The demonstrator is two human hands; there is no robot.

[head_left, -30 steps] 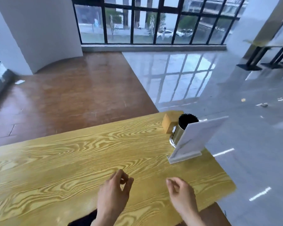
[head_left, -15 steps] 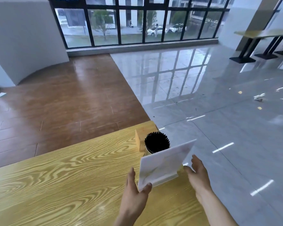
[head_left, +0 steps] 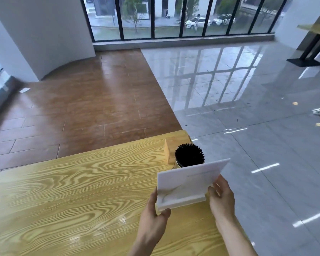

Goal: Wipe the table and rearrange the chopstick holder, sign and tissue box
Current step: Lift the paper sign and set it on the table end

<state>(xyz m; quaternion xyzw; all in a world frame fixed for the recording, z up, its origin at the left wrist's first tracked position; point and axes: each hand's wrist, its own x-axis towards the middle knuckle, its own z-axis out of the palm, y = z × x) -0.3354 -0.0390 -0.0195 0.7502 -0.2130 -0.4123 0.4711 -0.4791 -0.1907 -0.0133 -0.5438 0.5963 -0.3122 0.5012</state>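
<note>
A white sign (head_left: 189, 183) on its base stands tilted near the right edge of the yellow wood-grain table (head_left: 72, 191). My left hand (head_left: 153, 217) grips the sign's lower left corner, thumb in front. My right hand (head_left: 221, 196) holds its right edge. Behind the sign stands a metal chopstick holder (head_left: 189, 157) full of black chopsticks, mostly hidden below its rim. A wooden tissue box (head_left: 171, 148) sits behind that, at the table's far right corner.
The table's right edge runs just past my right hand, with glossy grey floor tiles (head_left: 257, 145) beyond. Brown wood flooring (head_left: 81, 108) lies past the far edge. Another table (head_left: 316, 32) stands at the far right by the windows.
Both hands rose from the near table edge and closed on the sign's two sides. The view swung right and forward, bringing the sign closer.
</note>
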